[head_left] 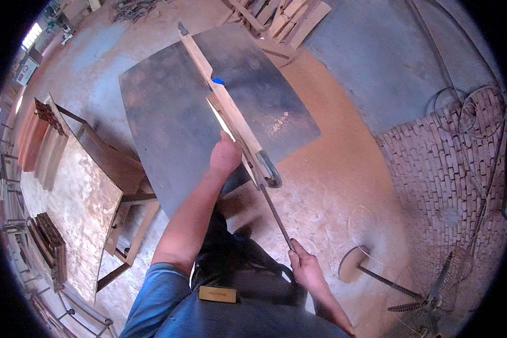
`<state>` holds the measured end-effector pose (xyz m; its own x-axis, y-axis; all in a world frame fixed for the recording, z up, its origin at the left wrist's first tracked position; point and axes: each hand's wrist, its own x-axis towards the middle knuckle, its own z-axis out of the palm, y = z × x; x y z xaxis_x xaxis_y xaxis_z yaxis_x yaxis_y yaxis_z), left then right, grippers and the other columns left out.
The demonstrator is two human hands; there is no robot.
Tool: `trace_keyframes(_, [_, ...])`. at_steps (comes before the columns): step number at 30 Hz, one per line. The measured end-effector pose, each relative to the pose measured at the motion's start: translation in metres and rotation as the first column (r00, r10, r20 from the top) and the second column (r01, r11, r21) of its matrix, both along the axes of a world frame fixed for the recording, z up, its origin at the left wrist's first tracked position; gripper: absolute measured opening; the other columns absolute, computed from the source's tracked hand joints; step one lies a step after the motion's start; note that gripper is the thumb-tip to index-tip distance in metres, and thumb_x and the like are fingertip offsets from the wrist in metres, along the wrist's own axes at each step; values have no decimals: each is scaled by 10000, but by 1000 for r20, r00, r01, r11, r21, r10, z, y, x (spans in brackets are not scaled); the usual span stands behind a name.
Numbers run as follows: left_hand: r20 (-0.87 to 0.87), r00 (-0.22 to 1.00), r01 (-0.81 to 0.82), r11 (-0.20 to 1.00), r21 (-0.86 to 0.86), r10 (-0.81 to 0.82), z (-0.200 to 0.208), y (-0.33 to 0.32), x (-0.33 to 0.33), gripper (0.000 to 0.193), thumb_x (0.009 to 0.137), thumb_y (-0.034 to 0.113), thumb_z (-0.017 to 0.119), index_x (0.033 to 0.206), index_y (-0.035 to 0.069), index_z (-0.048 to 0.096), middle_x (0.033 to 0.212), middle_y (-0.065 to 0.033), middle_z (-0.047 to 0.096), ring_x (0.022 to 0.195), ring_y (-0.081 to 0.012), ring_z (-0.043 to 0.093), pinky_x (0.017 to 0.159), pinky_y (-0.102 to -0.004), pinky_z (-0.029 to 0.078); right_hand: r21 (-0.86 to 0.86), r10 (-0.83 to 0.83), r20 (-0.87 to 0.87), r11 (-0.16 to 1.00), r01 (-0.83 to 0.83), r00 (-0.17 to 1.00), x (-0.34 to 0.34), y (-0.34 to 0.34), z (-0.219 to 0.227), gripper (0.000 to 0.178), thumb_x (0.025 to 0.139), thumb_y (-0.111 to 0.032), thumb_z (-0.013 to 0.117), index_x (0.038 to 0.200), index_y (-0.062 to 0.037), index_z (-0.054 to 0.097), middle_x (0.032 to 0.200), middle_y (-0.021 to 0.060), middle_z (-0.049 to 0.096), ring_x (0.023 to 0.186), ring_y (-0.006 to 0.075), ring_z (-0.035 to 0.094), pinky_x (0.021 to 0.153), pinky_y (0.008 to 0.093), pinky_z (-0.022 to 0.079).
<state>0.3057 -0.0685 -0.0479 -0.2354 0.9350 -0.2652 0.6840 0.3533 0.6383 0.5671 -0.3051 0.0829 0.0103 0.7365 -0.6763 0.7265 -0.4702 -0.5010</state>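
A long pale wooden piece (234, 115) lies slantwise over the dark flat tabletop (169, 96). A dark fitting (269, 169) caps its near end, a smaller one sits at its far end, and a blue spot (218, 81) shows midway. My left hand (226, 155) is closed on the piece's left side, beside a thin bright strip (218, 117); its inner fingers are hidden. From the near end a thin dark bar (276, 215) runs toward me. Low on the right, my right hand (307, 269) is wrapped around the bar's near end.
At left, a worn board-topped table (79, 208) carries stacked wooden strips (52, 160). Timber offcuts (298, 19) lie beyond the dark tabletop. A brick stack (434, 169) rises at right, with a standing fan (425, 304) near it. Sawdust (332, 124) covers the floor.
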Motion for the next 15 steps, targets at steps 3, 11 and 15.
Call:
trace_keyframes(3, [-14, 1000, -21, 1000, -17, 21, 2, 23, -18, 395, 919, 228, 514, 1128, -87, 400, 929, -361, 647, 921, -515, 633, 832, -559, 512, 15, 33, -19, 999, -33, 999, -16, 21, 3, 464, 998, -279, 489, 1400, -46, 481, 887, 315, 656, 893, 471, 655, 803, 485, 513])
trace_keyframes(11, [-48, 999, -15, 1000, -2, 15, -7, 64, -52, 392, 919, 217, 505, 1156, -84, 421, 989, -355, 644, 985, -499, 625, 882, -537, 501, 62, 74, 26, 995, -75, 997, -47, 63, -1, 439, 994, -296, 505, 1378, -83, 525, 991, 309, 655, 1001, 461, 633, 849, 472, 511])
trace_keyframes(15, [42, 997, -62, 994, -85, 66, 2, 86, -65, 374, 926, 217, 497, 1160, -69, 443, 1013, -345, 646, 1022, -480, 622, 920, -523, 484, 94, 88, 24, 992, -90, 996, -60, 82, -7, 435, 996, -297, 502, 1371, -80, 528, 941, 318, 652, 957, 467, 639, 821, 491, 510])
